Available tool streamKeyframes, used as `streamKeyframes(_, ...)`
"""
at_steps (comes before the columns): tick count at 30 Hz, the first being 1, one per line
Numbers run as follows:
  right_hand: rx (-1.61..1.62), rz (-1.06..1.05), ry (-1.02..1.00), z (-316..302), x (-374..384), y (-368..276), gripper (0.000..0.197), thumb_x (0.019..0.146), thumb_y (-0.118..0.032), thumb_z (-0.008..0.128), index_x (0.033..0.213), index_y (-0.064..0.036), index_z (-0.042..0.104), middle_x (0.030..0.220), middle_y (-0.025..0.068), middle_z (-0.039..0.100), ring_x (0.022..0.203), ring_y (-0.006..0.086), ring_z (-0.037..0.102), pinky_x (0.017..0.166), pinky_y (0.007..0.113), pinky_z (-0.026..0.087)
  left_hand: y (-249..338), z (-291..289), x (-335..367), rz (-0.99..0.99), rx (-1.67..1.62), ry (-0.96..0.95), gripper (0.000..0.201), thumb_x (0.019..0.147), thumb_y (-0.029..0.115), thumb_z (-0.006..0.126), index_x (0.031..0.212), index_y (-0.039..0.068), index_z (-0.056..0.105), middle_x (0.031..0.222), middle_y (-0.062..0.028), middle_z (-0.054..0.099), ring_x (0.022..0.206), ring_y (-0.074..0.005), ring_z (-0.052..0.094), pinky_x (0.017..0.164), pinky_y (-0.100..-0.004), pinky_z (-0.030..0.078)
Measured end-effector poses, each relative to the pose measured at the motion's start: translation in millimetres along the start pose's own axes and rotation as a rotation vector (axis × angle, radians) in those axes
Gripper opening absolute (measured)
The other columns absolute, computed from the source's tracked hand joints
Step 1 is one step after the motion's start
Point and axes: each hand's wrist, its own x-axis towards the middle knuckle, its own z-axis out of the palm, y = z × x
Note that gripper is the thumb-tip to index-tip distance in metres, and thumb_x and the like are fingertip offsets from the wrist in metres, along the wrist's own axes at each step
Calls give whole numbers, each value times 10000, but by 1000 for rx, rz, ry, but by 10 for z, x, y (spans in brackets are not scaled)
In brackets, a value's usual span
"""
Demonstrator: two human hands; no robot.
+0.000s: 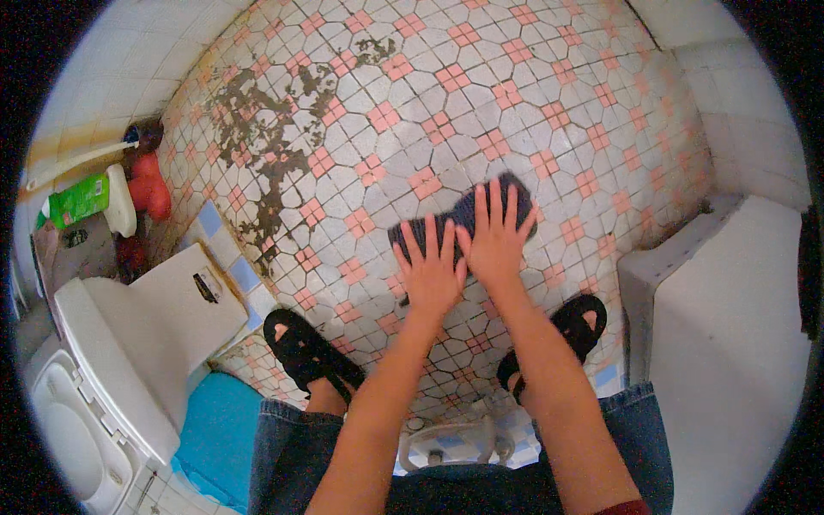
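Dark bluish cloth (466, 209); uneven outline

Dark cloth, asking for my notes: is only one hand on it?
No, the left hand and the right hand both rest on the dark cloth.

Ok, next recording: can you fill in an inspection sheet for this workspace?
Surface: patterned tile floor, with dark dirt patches ahead and to the left.
Job's things: dark cloth, lying on the floor under both hands.
Clutter: green pack, white bottle, red object and pale handle, grouped along the left wall.
Hands: left hand and right hand press flat on the cloth, fingers spread.
Cables: nothing seen.
Surroundings: tiled wall, white fixture at left, pale slab at right; black sandals on the person's feet.
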Motion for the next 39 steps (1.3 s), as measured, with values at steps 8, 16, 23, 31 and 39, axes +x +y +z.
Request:
streamKeyframes(8,-58,-12,170,-40,940,510,666,861,-480,553,1431,-168,405,1534,46,293,1416,311,235,1035,722,149,240,-54,1097,73,13,98,664,864,453,554,1454,203,381,1559,-153,202,1399,-503,139,1055,-692,162)
streamKeyframes(16,-34,248,84,-68,233,512,766,863,-500,564,1457,-75,334,1566,99,202,1432,373,164,1035,744,73,304,51,692,209,-18,22,669,847,489,569,1448,250,394,1571,-114,199,1403,-483,153,1048,-698,177)
streamKeyframes(23,-36,342,-59,-36,-818,174,773,877,-469,565,1461,-31,307,1569,154,167,1439,408,109,1051,725,59,172,1,-283,231,-67,-133,682,831,476,602,1447,272,392,1570,-111,211,1423,-449,140,1069,-668,180)
streamKeyframes(31,-17,340,-173,0,-1510,-122,791,873,-466,580,1454,-5,306,1561,181,174,1429,430,125,1064,711,76,10,0,-1065,180,-74,-239,679,832,480,610,1442,269,402,1574,-99,203,1433,-431,125,1084,-658,164)
streamKeyframes(39,-35,231,-25,-64,-600,339,795,848,-494,577,1458,-57,316,1566,141,187,1425,397,173,1076,690,109,370,148,-286,126,-56,-65,722,813,468,625,1451,223,393,1567,-126,212,1409,-482,149,1050,-697,151)
